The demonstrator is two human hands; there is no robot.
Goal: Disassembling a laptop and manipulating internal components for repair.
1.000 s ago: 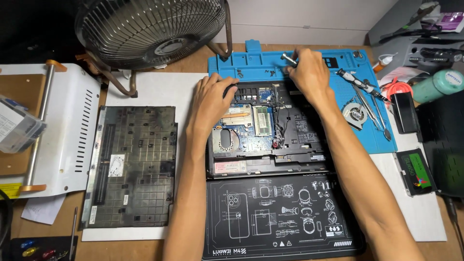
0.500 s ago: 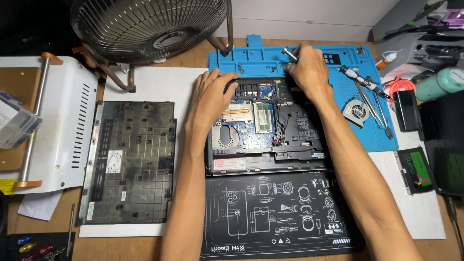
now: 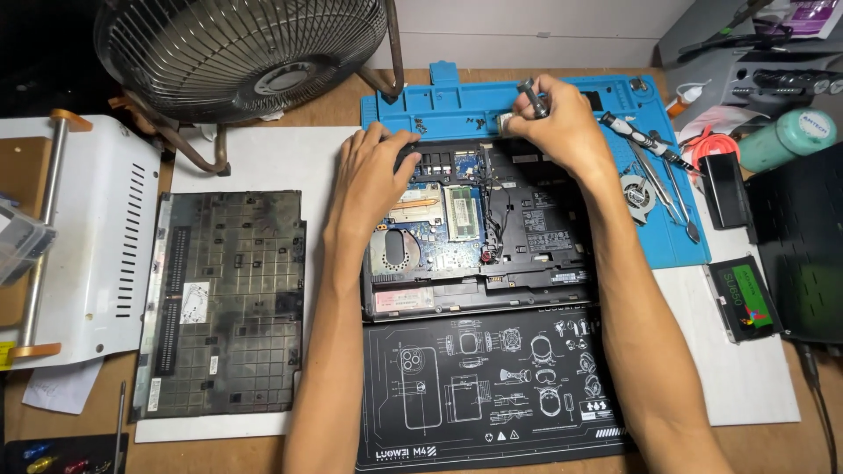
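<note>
**What can't be made out**

Left hand covers the open laptop's upper left corner; whatever's under the palm is hidden. Right hand, at laptop's top edge, wraps a screwdriver w/ tip hidden by fingers. Tiny screws on the blue mat behind laptop too small to tell apart. Fan, up-left of laptop, cut off by top edge

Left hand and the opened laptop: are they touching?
Touching. The head view shows the left hand lying flat on the opened laptop, fingers on its upper left corner.
</note>
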